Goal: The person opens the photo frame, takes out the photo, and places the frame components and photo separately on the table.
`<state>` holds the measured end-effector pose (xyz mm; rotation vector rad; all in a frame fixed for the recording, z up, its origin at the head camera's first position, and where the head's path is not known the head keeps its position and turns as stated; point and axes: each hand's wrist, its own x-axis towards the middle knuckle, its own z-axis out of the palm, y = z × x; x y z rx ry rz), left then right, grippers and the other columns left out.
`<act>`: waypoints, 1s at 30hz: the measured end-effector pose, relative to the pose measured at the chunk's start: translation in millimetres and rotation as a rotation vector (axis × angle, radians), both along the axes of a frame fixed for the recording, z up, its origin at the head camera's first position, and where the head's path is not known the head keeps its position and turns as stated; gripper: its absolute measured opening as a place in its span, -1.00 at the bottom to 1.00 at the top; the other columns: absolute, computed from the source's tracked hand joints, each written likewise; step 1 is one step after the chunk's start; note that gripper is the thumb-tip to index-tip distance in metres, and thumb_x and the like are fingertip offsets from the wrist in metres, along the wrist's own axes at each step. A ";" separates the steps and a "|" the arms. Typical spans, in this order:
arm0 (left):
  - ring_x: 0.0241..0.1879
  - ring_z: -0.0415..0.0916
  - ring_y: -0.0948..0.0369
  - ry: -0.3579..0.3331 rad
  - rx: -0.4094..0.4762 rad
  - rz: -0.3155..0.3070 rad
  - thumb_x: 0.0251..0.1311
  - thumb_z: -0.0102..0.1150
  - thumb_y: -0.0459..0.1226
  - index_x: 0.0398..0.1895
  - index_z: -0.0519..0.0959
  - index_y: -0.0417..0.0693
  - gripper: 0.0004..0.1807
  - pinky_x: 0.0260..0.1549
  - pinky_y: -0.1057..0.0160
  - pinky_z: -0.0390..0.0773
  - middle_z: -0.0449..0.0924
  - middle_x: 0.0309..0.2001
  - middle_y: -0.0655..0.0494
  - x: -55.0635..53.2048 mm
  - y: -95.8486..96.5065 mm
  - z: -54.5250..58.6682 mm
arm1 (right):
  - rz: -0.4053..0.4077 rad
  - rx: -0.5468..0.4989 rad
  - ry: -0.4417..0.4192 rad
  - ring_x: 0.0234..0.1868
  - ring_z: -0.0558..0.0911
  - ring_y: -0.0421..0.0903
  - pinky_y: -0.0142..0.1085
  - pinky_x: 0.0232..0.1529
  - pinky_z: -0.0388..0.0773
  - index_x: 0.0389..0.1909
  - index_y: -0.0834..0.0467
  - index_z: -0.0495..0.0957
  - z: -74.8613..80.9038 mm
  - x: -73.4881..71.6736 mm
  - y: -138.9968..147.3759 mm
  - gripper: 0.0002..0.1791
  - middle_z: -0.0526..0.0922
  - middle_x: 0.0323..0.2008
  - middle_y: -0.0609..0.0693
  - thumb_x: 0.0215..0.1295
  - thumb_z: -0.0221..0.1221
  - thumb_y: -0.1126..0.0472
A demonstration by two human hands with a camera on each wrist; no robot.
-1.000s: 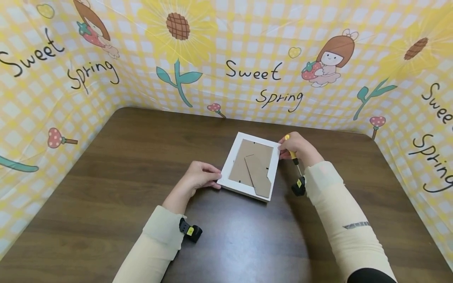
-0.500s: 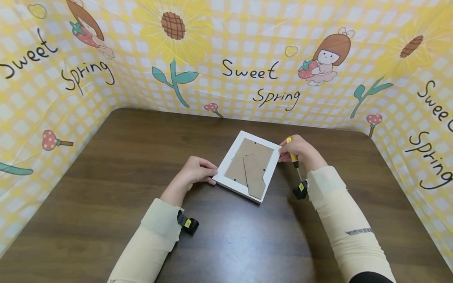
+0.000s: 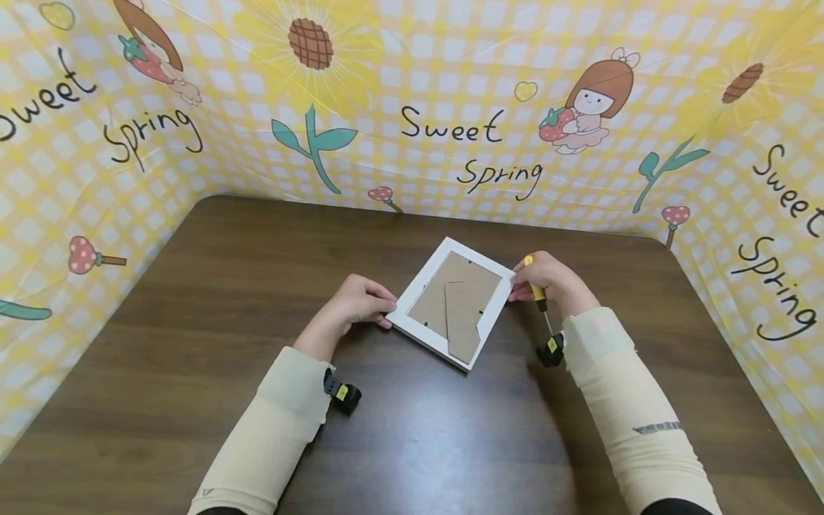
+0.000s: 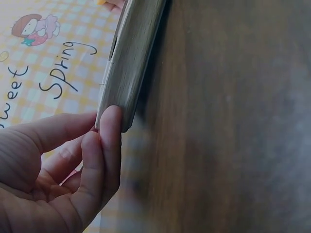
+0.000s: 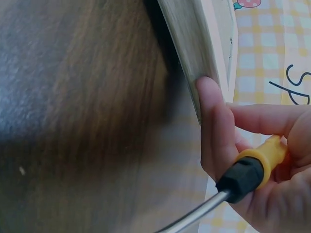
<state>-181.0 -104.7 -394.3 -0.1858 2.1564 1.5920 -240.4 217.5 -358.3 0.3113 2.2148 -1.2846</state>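
A white picture frame lies back side up near the table's middle, its brown backing board and folded stand facing me. At its left corner my left hand pinches the edge between thumb and fingers. My right hand pinches the opposite right corner. Tucked in that same hand is a screwdriver with a yellow and black handle, its metal shaft pointing back toward the wrist. In the left wrist view the frame's wood-grain side shows, with a fingertip against it.
The dark wooden table spreads around the frame. A yellow checked cloth with printed flowers and words stands along the back and both sides. Each wrist wears a small black camera.
The picture frame has turned clockwise a little between both hands, its near corner swinging left. The left hand has shifted slightly up and left, the right hand slightly down. The screwdriver stays in the right hand.
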 end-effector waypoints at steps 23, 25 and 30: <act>-0.63 0.52 0.33 0.122 -0.124 -0.062 0.25 0.22 -0.45 -0.13 0.69 -0.39 -0.81 -0.46 0.36 0.64 0.65 -0.18 -0.17 -20.6 2.5 0.0 | 0.071 -0.062 -0.047 -0.52 0.70 -0.20 -0.41 -0.41 0.64 -0.02 0.37 0.31 -9.4 14.3 17.1 -0.80 0.62 -0.49 0.02 0.43 0.05 0.40; -0.63 0.51 0.33 0.127 -0.128 -0.058 0.24 0.21 -0.45 -0.13 0.69 -0.40 -0.81 -0.47 0.37 0.63 0.65 -0.19 -0.17 -22.2 4.0 0.0 | 0.070 -0.061 -0.047 -0.52 0.70 -0.20 -0.41 -0.41 0.64 -0.03 0.36 0.32 -9.9 15.5 18.3 -0.81 0.62 -0.49 0.02 0.43 0.06 0.39; -0.63 0.51 0.33 0.131 -0.129 -0.051 0.25 0.21 -0.45 -0.12 0.68 -0.41 -0.80 -0.46 0.37 0.63 0.64 -0.21 -0.17 -25.6 5.8 1.6 | 0.076 -0.066 -0.045 -0.52 0.70 -0.19 -0.41 -0.41 0.65 -0.05 0.34 0.31 -10.1 18.4 21.2 -0.82 0.61 -0.49 0.01 0.43 0.06 0.38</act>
